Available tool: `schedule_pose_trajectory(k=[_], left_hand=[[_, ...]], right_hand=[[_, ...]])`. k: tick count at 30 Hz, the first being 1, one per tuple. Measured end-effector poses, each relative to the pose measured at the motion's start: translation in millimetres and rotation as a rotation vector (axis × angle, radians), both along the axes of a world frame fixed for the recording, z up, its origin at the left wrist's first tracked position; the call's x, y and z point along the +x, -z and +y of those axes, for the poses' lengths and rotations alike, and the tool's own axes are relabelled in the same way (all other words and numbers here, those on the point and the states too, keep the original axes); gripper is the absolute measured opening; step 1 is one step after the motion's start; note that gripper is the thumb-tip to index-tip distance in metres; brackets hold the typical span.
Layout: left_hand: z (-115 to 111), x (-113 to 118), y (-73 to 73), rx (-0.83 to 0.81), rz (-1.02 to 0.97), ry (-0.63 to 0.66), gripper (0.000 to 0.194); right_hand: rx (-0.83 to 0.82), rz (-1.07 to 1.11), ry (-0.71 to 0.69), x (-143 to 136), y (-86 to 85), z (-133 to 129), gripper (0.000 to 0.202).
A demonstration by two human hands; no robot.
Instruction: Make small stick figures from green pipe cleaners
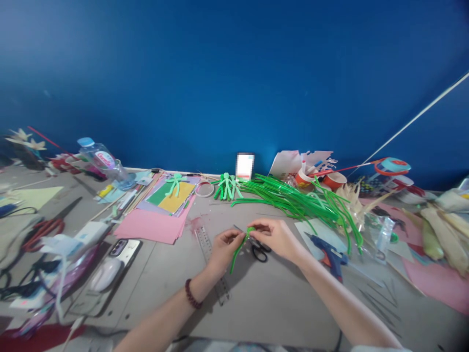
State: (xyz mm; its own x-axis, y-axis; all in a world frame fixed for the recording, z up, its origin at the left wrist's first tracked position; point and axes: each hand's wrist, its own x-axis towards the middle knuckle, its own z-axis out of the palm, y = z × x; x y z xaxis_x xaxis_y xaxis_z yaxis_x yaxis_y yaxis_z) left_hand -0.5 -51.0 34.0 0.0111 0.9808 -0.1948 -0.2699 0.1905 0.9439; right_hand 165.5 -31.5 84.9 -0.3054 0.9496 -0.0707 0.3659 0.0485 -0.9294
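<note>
Between my two hands is a green pipe cleaner [235, 259], its upper end bunched into a small coil and its tail hanging down to the left. My left hand [225, 247] pinches it below the coil, and my right hand [273, 234] pinches the coiled end from the other side. Black-handled scissors [260, 253] lie under my hands, their blades partly hidden. A clear ruler [203, 240] lies beneath my left hand and wrist. Beyond my hands spreads a large bundle of green pipe cleaners [293, 195], with pale green twisted figures [227, 186] at its left.
A blue glue gun [331, 256] rests to the right, near paper cups [334, 181]. Pink paper [154, 226] and coloured sheets lie at the left. Farther left are a phone [122, 249], a white mouse [106, 275], a plastic bottle [106, 159] and red-handled scissors [43, 233]. A blue wall [234, 88] stands behind.
</note>
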Motion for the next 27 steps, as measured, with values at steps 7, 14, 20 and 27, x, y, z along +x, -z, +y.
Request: schedule_pose_trajectory(k=[7,14,20,27], left_hand=[[-0.2,-0.6,3.5,0.070,0.095,-0.034,0.022],[0.0,-2.9,3.6,0.211,0.236,-0.045,0.016],[0.0,-3.0,3.8,0.256,0.266,-0.038,0.017],[-1.3,-3.3,5.0,0.300,0.264,-0.031,0.012]], right_hand=[[0.013,0.009,0.011,-2.2,-3.0,-0.8,0.025],[0.004,0.011,0.018,-2.8,-1.2,-0.9,0.027],[-0.002,0.036,0.018,-3.0,-0.3,-0.4,0.027],[0.000,0.027,0.026,-3.0,-3.0,-0.6,0.026]])
